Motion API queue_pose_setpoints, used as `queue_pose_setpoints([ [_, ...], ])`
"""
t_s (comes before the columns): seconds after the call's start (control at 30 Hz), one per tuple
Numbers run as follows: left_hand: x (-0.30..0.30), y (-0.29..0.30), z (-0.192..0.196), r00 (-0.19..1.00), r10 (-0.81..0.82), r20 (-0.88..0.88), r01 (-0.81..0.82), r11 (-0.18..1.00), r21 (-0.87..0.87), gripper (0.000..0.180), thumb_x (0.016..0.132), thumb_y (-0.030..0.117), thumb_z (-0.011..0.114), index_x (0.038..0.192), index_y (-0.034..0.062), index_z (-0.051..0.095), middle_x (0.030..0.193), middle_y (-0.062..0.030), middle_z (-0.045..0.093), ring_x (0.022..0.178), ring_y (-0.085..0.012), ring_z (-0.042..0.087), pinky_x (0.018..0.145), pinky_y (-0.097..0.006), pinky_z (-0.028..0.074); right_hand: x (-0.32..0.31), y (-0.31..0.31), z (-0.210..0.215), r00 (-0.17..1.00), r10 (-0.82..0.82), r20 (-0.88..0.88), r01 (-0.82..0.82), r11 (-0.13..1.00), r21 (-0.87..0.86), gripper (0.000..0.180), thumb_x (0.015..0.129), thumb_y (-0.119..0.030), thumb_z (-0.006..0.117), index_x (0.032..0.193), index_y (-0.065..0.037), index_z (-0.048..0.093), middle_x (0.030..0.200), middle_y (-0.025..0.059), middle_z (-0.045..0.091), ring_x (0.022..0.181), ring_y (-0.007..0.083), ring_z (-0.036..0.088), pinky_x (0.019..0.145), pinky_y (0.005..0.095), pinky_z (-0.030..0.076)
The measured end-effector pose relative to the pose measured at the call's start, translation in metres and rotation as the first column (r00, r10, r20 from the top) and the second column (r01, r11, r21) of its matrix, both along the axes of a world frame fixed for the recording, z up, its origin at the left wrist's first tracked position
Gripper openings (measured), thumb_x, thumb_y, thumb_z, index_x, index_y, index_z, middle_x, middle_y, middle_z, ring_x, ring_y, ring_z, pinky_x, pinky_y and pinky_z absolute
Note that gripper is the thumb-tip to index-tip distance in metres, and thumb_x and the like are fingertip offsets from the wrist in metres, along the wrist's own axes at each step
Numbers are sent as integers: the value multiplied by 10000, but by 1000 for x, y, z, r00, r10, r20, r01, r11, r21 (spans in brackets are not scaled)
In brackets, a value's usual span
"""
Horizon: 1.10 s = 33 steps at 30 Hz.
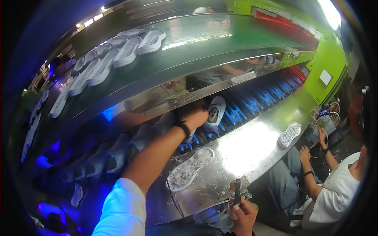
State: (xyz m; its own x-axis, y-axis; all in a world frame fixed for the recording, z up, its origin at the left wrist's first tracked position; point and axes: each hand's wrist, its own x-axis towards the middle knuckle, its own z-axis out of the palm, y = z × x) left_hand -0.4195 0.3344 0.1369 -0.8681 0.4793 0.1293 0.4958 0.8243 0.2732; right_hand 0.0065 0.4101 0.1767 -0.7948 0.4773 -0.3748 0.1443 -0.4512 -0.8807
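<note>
My left hand (195, 119) reaches over the conveyor with its fingers curled closed around a shoe, which it mostly hides; a pale bluish part (192, 137) shows below the wrist. Just right of it, a light purple and white shoe (215, 114) stands on the blue rack. At the lower edge, my right hand (244, 215) is closed round a slim black pen-like tool (238, 192), held upright. Between my hands, a white sole (190, 169) covered with scraps lies on the metal ledge.
Blue slotted conveyor supports (252, 104) run to a green machine (328, 69). More shoes (118, 153) stand at left under blue light. White soles (128, 51) lie on the green upper belt (204, 35). Another sole (290, 135) is on the ledge near a seated co-worker (334, 185); a cable (173, 196) hangs there.
</note>
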Motion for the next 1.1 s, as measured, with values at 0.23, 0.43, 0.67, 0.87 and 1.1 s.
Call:
queue_pose_setpoints([
  [0.23,5,-166,9,948,146,282,-67,960,-271,753,732,409,818,1375,60,637,1252,-222,717,1195,-365,684,1019,-440,533,16,-10,23,998,51,-24,-50,997,53,84,991,-57,683,1052,-3,701,806,-47,603,625,18,437,553,194,297],
  [0.43,55,-233,6,751,-31,660,-499,628,597,494,885,239,800,1304,10,671,1246,-105,729,1112,-247,697,984,-383,549,32,-28,34,981,156,-116,-145,984,103,270,963,-67,706,1204,56,711,843,10,670,662,41,520,580,199,356],
  [0.67,252,-277,122,483,-491,725,-843,-36,537,388,921,193,776,1262,45,667,1167,-61,694,1080,-196,661,940,-369,545,42,-52,41,923,382,-54,-334,861,383,283,968,-61,738,1222,59,706,874,38,706,764,70,608,681,244,492],
  [0.87,340,-322,103,966,54,255,-230,633,739,748,740,146,938,1371,25,555,1246,-105,676,1135,-229,675,1010,-402,546,28,-96,39,852,522,-43,-380,673,635,232,955,-40,728,1171,42,709,897,121,709,725,161,660,661,304,522],
  [1.1,408,-339,66,983,175,62,-179,805,566,830,702,97,950,1410,27,523,1338,-163,640,1259,-313,629,1107,-451,485,10,-138,15,783,609,126,-525,539,659,226,978,-167,722,1081,34,740,727,166,663,638,175,655,604,329,497],
])
